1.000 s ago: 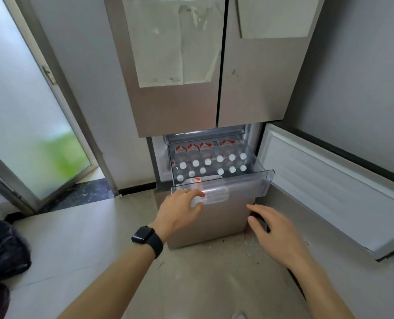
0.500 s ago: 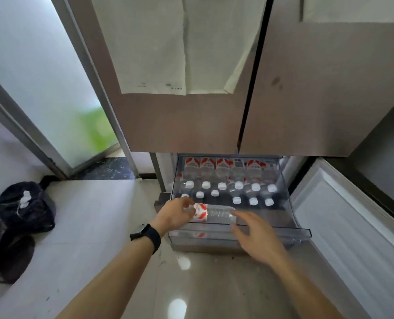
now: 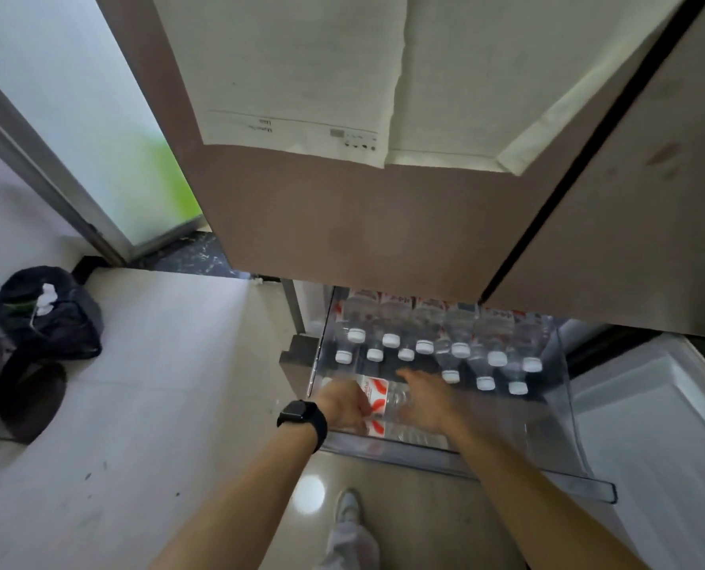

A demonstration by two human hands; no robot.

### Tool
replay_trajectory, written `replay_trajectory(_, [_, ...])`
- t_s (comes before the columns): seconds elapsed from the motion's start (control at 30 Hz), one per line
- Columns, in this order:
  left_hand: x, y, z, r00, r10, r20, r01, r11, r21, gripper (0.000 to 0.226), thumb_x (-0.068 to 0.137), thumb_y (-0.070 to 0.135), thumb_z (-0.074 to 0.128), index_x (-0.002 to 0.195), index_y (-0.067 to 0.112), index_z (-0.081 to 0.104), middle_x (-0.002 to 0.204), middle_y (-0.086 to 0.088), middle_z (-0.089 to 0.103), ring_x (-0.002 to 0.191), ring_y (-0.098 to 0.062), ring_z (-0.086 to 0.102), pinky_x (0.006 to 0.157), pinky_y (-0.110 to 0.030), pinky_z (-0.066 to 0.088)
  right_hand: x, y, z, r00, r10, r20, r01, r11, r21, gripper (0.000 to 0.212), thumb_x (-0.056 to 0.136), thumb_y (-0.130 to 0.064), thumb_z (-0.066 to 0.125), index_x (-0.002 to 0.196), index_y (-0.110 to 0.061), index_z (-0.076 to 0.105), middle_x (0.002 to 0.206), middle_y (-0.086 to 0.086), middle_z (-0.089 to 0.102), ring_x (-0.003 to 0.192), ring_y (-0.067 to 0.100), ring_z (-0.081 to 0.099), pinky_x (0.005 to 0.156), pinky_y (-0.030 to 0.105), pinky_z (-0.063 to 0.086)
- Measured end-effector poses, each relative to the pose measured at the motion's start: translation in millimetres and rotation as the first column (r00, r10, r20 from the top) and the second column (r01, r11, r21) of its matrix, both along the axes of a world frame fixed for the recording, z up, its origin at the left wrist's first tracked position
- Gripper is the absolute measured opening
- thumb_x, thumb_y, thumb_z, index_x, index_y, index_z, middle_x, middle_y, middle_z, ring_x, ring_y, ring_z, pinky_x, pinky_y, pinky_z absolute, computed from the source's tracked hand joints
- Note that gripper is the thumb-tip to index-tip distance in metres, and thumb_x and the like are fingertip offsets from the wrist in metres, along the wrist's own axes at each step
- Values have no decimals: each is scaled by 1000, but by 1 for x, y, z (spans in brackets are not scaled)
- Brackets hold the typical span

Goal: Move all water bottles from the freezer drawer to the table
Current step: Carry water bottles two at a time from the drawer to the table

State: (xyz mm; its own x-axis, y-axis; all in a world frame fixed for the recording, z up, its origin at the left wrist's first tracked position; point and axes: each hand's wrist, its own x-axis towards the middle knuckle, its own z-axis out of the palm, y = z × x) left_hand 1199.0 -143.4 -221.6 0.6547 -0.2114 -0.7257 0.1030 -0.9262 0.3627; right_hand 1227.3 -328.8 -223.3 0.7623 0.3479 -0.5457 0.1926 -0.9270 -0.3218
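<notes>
The freezer drawer stands open. At its back are twelve standing bottles, white-capped, in two rows of six. Two more lie along its front wall, long axes crosswise. The left grip curls round the label end of the upper lying bottle. The right grip lies over that bottle's clear body, and I cannot tell whether it has closed. The lower lying bottle is untouched.

Both forearms reach up from the lower frame toward its centre. The left hand, a watch at its wrist, curls round a bottle; the right hand lies palm-down alongside, fingers stretched forward.
</notes>
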Motion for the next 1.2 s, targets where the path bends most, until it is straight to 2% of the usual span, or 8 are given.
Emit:
replay_trajectory(0.4, [5, 3, -8, 958, -284, 47, 276, 954, 120, 50, 99, 41, 61, 146, 29, 51, 150, 0, 50, 139, -24, 42, 117, -37, 34, 13, -22, -23, 995, 94, -15, -95, 989, -115, 71, 86, -63, 63, 134, -14, 44, 127, 9, 62, 104, 25, 63, 78, 33, 52])
replay_trajectory(0.53, [8, 2, -13, 982, -168, -87, 177, 978, 111, 62, 98, 44, 58, 154, 24, 39, 158, -2, 40, 144, -25, 36, 119, -39, 31, 18, -45, -24, 996, -35, -83, 20, 985, -169, 74, 79, -62, 69, 131, -15, 46, 122, 7, 65, 99, 23, 64, 68, 31, 46])
replay_trajectory(0.67, [10, -5, -19, 977, -120, -177, 141, 984, 113, 61, 94, 48, 63, 144, 17, 48, 145, -7, 52, 134, -29, 47, 109, -37, 41, 18, -36, -28, 989, -131, -62, 116, 973, -200, 81, 75, -48, 76, 138, -13, 39, 132, 11, 58, 111, 28, 61, 79, 33, 48])
replay_trajectory(0.73, [9, -6, -26, 977, -121, -178, 145, 981, 127, 55, 92, 50, 65, 135, 16, 55, 135, -6, 59, 123, -28, 54, 105, -38, 46, 17, -26, -32, 994, -111, -20, 108, 985, -135, 83, 74, -50, 76, 139, -16, 37, 134, 8, 56, 113, 29, 59, 84, 35, 48])
replay_trajectory(0.83, [11, -3, -32, 973, -107, -202, 134, 983, 124, 56, 89, 54, 67, 128, 14, 60, 129, -6, 62, 116, -27, 57, 104, -39, 47, 23, -18, -34, 991, -135, -15, 133, 989, -63, 69, 68, -57, 77, 121, -20, 52, 127, 5, 60, 107, 26, 60, 75, 32, 43])
replay_trajectory(0.93, [18, -2, -24, 975, -107, -196, 134, 983, 128, 65, 81, 59, 74, 128, 15, 61, 128, -5, 63, 111, -23, 57, 103, -39, 47, 29, -27, -31, 991, -112, -73, 110, 993, -40, 64, 65, -56, 81, 106, -23, 46, 114, 3, 63, 89, 22, 57, 68, 31, 41])
replay_trajectory(1.07, [31, -4, 3, 985, -120, -128, 133, 986, 98, 97, 65, 73, 77, 143, 22, 47, 143, 2, 54, 131, -24, 49, 110, -38, 39, 21, -56, -22, 977, -181, -113, 192, 977, 92, 68, 60, -54, 83, 107, -23, 45, 106, 0, 64, 87, 18, 60, 66, 32, 48])
replay_trajectory(1.2, [42, -1, 37, 993, -118, -33, 119, 991, 62, 87, 61, 66, 85, 132, 31, 49, 133, 1, 59, 109, -23, 60, 87, -34, 51, 2, -85, -4, 945, -318, -75, 325, 889, 324, 82, 49, -54, 81, 119, -27, 48, 112, -6, 62, 97, 18, 61, 70, 31, 49])
